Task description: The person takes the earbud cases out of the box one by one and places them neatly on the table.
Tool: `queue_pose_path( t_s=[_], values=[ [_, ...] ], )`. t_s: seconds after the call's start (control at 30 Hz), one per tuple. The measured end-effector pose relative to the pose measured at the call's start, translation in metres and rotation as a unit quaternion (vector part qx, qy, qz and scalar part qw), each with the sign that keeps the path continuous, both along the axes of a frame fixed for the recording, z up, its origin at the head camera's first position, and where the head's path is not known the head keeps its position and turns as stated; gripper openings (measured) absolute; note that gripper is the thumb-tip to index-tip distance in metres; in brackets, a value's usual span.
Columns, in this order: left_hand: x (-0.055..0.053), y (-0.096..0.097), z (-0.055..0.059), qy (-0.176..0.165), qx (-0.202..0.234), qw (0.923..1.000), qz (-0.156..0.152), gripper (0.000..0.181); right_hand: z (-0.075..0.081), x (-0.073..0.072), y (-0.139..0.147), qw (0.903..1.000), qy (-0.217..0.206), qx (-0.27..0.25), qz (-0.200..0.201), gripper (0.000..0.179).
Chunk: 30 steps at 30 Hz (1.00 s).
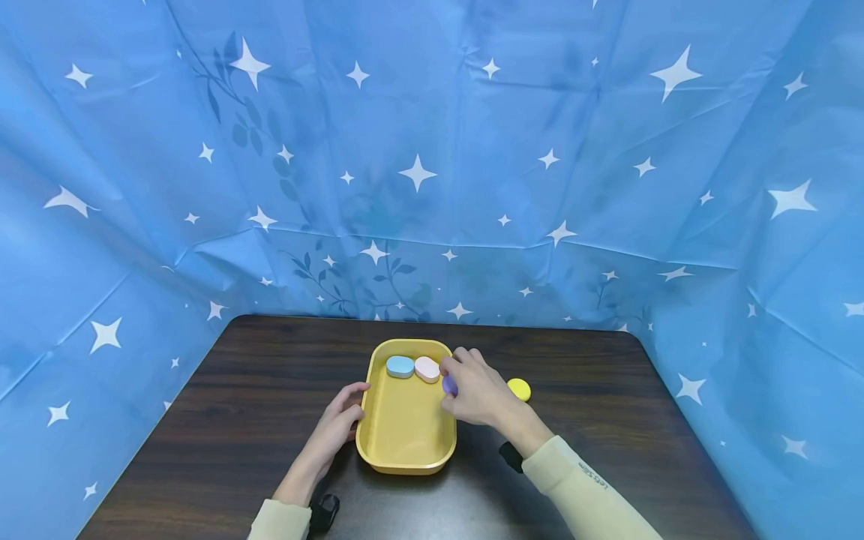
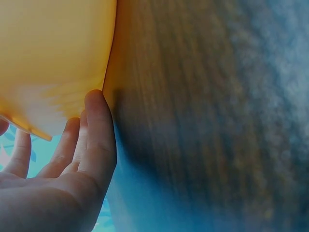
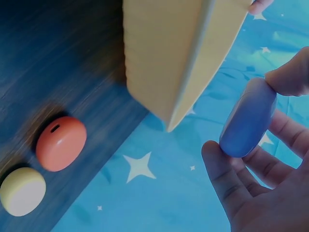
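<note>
A rounded purple block [image 3: 248, 120] (aloft, tilted) is near the right rim of the yellow tray [image 1: 405, 435].

Head view: I log bright, even light across the curtain [image 1: 445, 97], pale sheen on the near part of the table [image 1: 283, 375]. Left wrist view: dimmer, wood grain smeared out of focus, tray [image 2: 53, 48] glowing yellow. Right wrist view: I note a bluish cast, dark upper-left corner, shadows beside the red piece [image 3: 62, 144] and yellow piece [image 3: 23, 192].
</note>
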<state>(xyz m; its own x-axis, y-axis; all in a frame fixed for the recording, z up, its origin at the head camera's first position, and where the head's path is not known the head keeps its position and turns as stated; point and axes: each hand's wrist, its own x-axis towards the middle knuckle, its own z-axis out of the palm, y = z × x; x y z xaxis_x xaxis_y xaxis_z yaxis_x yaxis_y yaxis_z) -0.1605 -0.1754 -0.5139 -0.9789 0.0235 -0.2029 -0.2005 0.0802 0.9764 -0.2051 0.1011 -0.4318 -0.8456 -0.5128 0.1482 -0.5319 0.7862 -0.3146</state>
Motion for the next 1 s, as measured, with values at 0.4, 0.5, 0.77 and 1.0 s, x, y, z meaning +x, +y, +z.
queue_pose_path(
  t_s=[0.4,0.5,0.77,1.0],
  values=[
    [0.001,-0.003,-0.002,-0.008,-0.007,0.9999,0.004,0.052,-0.007,-0.005,0.013,0.9999,-0.001,0.000,-0.012,0.024],
    [0.001,-0.004,-0.002,-0.006,-0.003,1.0000,0.007,0.052,-0.008,-0.007,0.016,0.9999,-0.001,-0.003,-0.010,0.021],
    [-0.001,-0.002,-0.003,0.001,0.001,1.0000,0.004,0.051,-0.010,-0.009,0.025,0.9996,0.010,-0.004,-0.025,0.024],
    [-0.003,0.000,-0.002,0.003,0.000,1.0000,0.001,0.052,-0.012,-0.010,0.034,0.9993,0.002,-0.006,-0.036,0.028]
  ],
)
